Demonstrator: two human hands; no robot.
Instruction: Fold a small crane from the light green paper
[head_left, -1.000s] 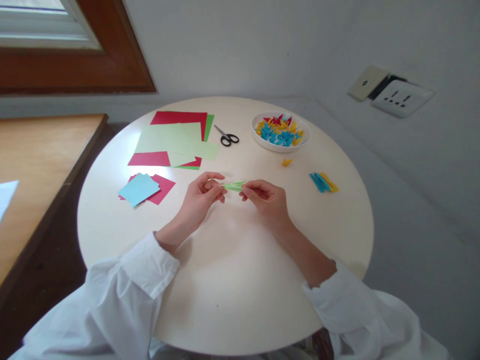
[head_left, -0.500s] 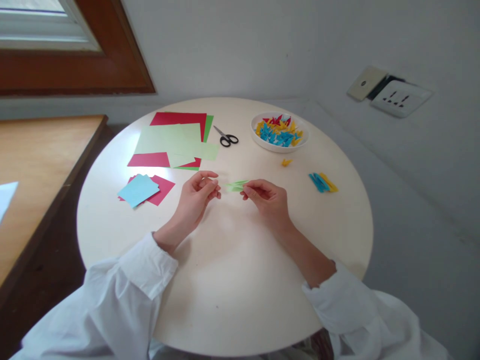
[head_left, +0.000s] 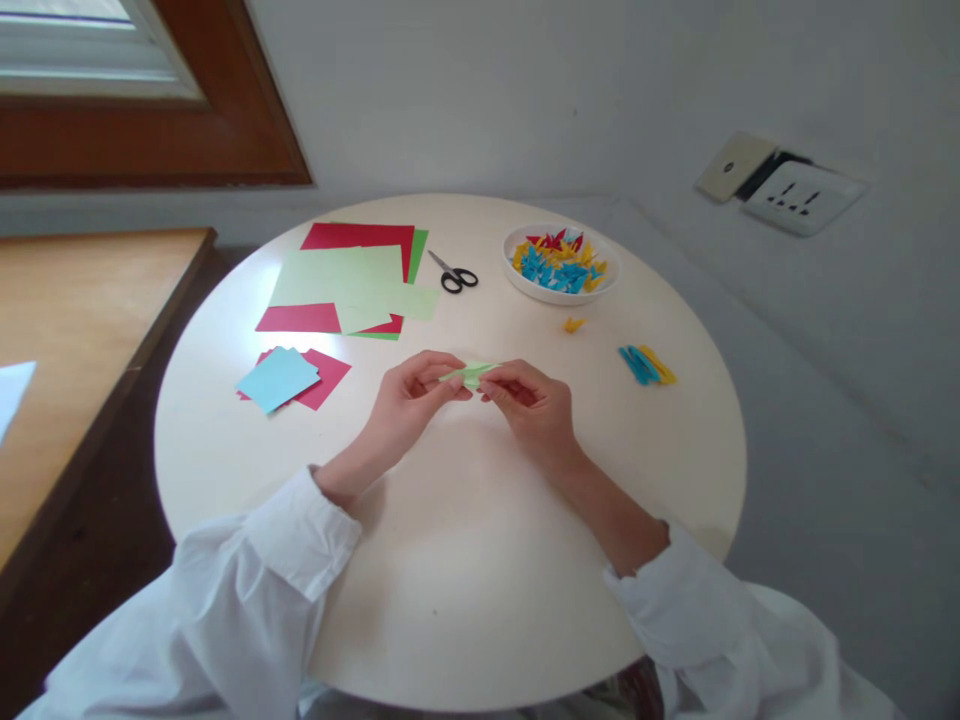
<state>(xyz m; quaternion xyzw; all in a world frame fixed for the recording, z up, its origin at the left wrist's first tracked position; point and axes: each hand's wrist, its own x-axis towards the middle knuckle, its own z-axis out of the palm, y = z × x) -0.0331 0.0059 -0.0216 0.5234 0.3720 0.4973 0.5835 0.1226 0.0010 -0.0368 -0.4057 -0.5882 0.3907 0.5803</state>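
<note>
Between both hands, above the middle of the round table, is a small folded piece of light green paper [head_left: 474, 374]. My left hand [head_left: 420, 390] pinches its left end between thumb and fingers. On the opposite end, my right hand [head_left: 531, 395] grips the paper with thumb and forefinger. My fingertips cover parts of the folds, so the exact shape cannot be made out.
Light green and red sheets [head_left: 337, 280] lie at the back left, beside black-handled scissors [head_left: 454, 276]. Blue and red paper squares [head_left: 277, 380] are at left. A white dish [head_left: 559, 296] holds folded paper cranes; one yellow crane [head_left: 573, 325] and folded strips [head_left: 645, 365] lie nearby.
My left hand has moved right and closed on the left end of the green paper. My right hand keeps its hold, nearly in the same place.
</note>
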